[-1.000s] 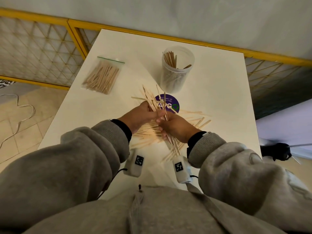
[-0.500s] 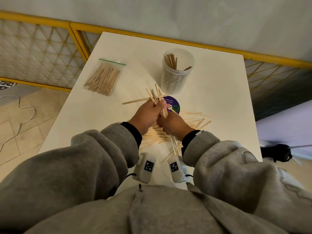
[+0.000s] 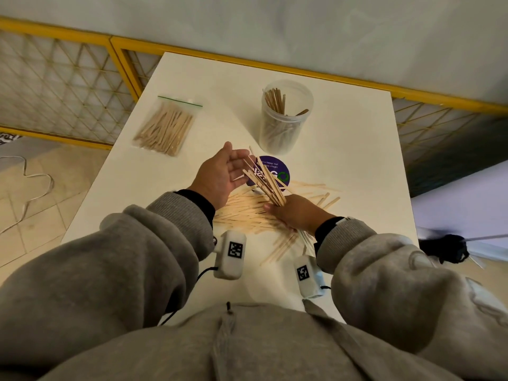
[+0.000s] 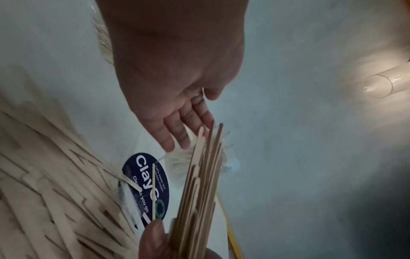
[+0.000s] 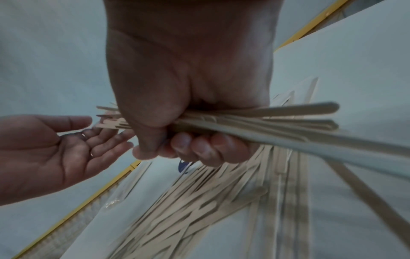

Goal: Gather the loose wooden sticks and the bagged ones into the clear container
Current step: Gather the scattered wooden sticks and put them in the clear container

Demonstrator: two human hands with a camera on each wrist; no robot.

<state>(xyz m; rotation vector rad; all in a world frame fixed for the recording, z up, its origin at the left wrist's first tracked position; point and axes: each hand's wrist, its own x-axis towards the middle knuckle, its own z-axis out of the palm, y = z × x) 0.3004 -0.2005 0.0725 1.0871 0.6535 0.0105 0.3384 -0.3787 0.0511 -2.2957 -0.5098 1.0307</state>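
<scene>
Lighting dim and even throughout. Head view sharp, bowed at edges. Both wrist views soft, grainy and motion-blurred, with corners stretched and darkened.

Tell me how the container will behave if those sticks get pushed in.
The container is tall, narrow and looks light, so it may tip. The few sticks already inside lean to one side. The right hand grips the bundle; the left hand could steady it.

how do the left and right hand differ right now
The left hand is open, palm up, fingers straight, holding nothing; the right hand is curled in a tight grip round a bundle of sticks. The left hand is raised beside the bundle's upper tips; the right hand sits low over the loose sticks on the table. Both wear grey sleeves and a wrist camera.
</scene>
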